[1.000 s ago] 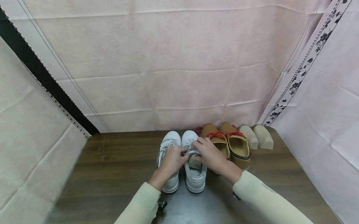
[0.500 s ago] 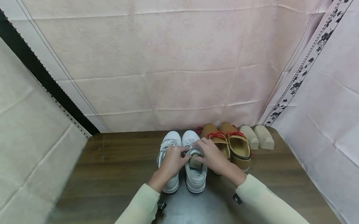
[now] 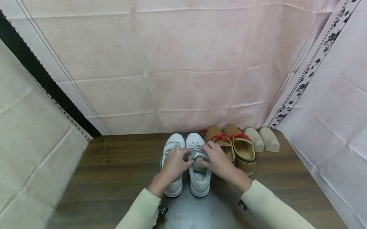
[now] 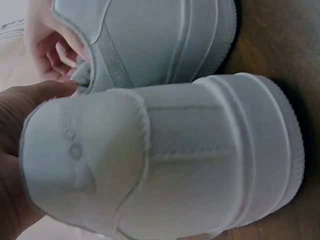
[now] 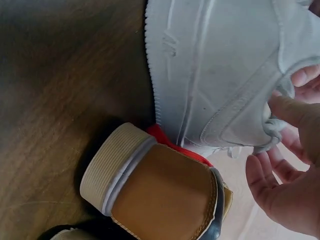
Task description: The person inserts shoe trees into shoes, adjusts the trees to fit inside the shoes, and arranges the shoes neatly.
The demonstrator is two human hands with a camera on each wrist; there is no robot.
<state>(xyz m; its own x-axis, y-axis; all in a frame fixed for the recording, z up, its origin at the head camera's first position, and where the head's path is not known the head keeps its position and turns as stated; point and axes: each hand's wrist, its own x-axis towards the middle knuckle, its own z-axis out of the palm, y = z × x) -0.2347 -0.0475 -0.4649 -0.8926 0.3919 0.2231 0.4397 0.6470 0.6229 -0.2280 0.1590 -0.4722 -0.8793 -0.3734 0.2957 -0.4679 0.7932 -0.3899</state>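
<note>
Two white lace-up sneakers stand side by side, toes toward the back wall. Both hands work at the opening of the right-hand sneaker (image 3: 200,188), around its tongue and laces. My left hand (image 3: 173,163) reaches over the left-hand sneaker (image 3: 175,139), its thumb and fingers pinching the opening's left edge. On the other edge, my right hand (image 3: 219,161) has its thumb inside the opening and its fingers outside by the laces (image 5: 272,132). A beige foam-like insert (image 3: 199,165) shows inside the shoe between the thumbs. In the left wrist view, the left-hand sneaker's heel (image 4: 190,165) covers much of the work.
To the right stand tan shoes (image 3: 247,165) with red laces, close beside the sneakers. Two beige blocks (image 3: 270,141) sit at their right. Everything rests on a dark wood surface (image 3: 121,180), with a pale cloth wall (image 3: 182,93) behind and cloth on both sides.
My right hand has shifted slightly right, and more of the laces and insert shows between the hands. My left hand stays nearly in place; the shoes have not moved.
</note>
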